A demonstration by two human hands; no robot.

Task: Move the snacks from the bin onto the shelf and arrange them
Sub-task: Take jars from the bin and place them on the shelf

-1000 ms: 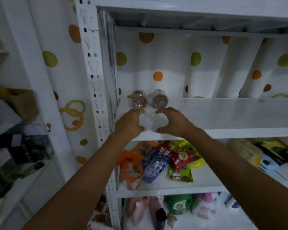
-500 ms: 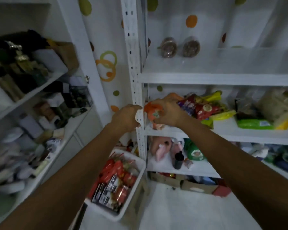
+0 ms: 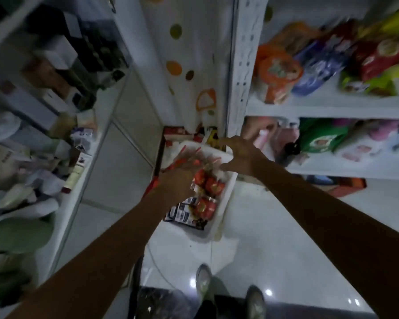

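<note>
both hands have dropped from the shelf to the bin (image 3: 226, 192): left hand (image 3: 177, 180) blurred, grip unclear, right hand (image 3: 238, 155) open, so another pick begins

Your floor (image 3: 274, 238): glossy tile, smooth, w/ lamp glints near your shoes. Bin (image 3: 225, 199) looks like matt white plastic; snack packs (image 3: 207, 187) in it are shiny foil/plastic film. Shelf (image 3: 332, 107) and its punched upright look like white painted metal, smooth. Bags (image 3: 279, 74) on the shelf: glossy crinkled film.
</note>
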